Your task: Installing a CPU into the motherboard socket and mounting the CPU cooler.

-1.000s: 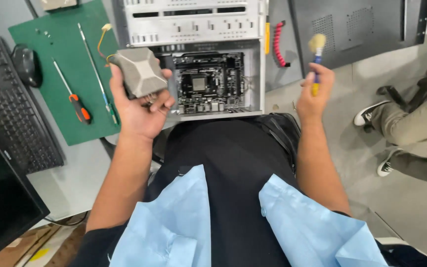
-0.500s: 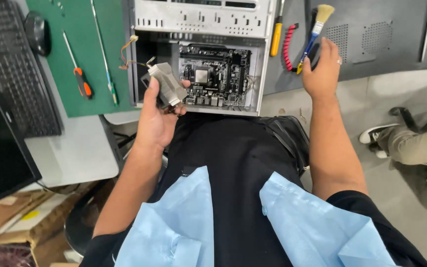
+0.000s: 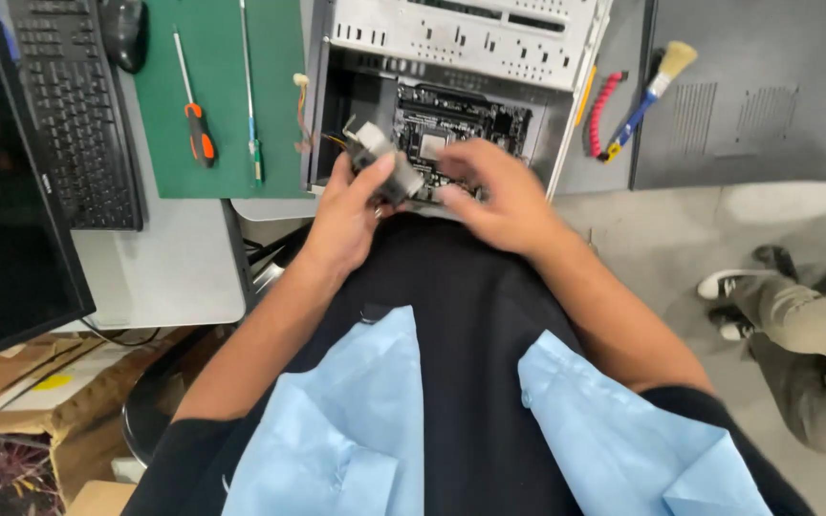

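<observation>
My left hand (image 3: 351, 205) was closed around a small grey fan-like part (image 3: 384, 162) with short wires, holding it just in front of the open computer case (image 3: 451, 57), right at the near edge of the motherboard (image 3: 456, 129). My right hand (image 3: 499, 196) was bare and loosely spread, fingers reaching toward the part — it gripped nothing that I could see. The case lay on its side with its panel off and the board exposed; the part was out of the case and in hand, not seated on the board, so I judged the work to be mid-way.

Around it: a brush (image 3: 647, 91) lay on the dark surface (image 3: 767, 124) to the right beside a red coiled tool (image 3: 604, 119); an orange-handled screwdriver (image 3: 195, 105) and a thin second one rested on the green mat (image 3: 217, 143). A keyboard (image 3: 74, 124), mouse and monitor (image 3: 2, 220) sat left. Loose wires at the case's left wall crowded the opening.
</observation>
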